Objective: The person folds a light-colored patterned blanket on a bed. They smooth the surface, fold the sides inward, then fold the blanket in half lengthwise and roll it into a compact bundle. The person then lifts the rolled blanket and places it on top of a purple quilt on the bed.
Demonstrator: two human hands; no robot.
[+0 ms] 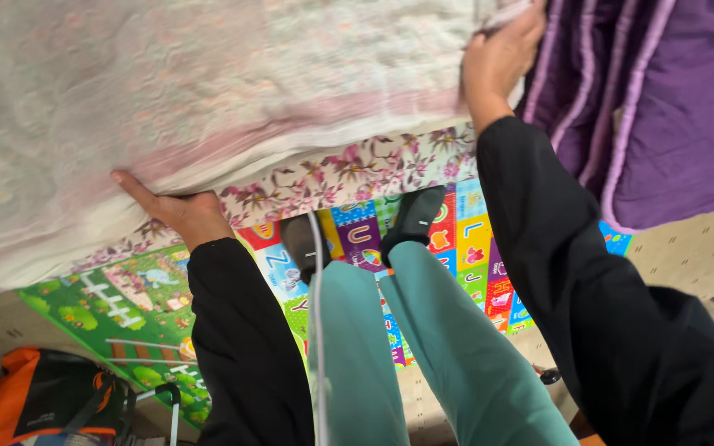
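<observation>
Below the hands, colourful alphabet play mat (464, 239) on floor, orange bag (43, 396) lower left. Left hand (179, 211) spread flat under pale quilt (208, 107); right hand (502, 58) pinching quilt edge beside purple blanket (679, 116).

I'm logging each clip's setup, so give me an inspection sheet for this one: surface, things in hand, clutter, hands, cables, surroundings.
Surface: bed with a floral sheet edge showing under the covers.
Things in hand: pale quilt with a pink band spread over the bed; purple blanket bunched at the far right.
Clutter: orange and grey bag on the floor at lower left.
Hands: left hand flat under the quilt's edge; right hand gripping the quilt's upper corner beside the purple blanket.
Cables: thin white cord hanging down in front of the person's legs.
Surroundings: colourful alphabet play mat on a beige tiled floor.
</observation>
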